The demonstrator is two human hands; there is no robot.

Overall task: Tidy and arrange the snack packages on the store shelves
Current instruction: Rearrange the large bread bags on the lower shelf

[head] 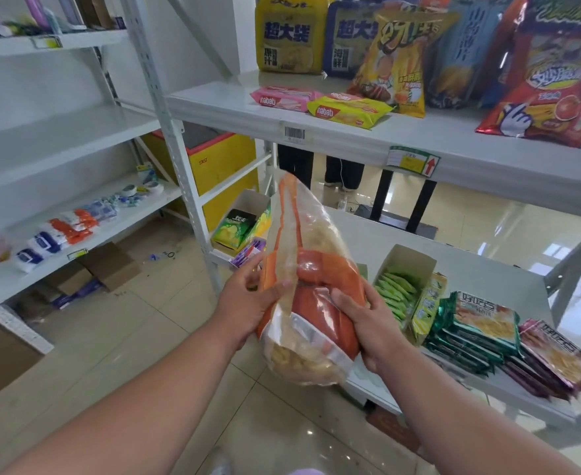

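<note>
You stand in a shop | white shelves (350, 132) carry snack bags (398, 60) | price tag (412, 161) and barcode (294, 132) on the edge | yellow chest (220, 166) behind, perhaps a freezer

Bright, even indoor light fills the scene and casts only soft shadows. The glossy floor tiles (508, 241) mirror pale window-like patches at right. Glare sheens the clear snack bag (302, 269) and the foil chip bags (539, 90). Wide-angle distortion bows the shelf uprights (165, 125) and edges. Detail is slightly soft throughout, softest at the corners.
</note>
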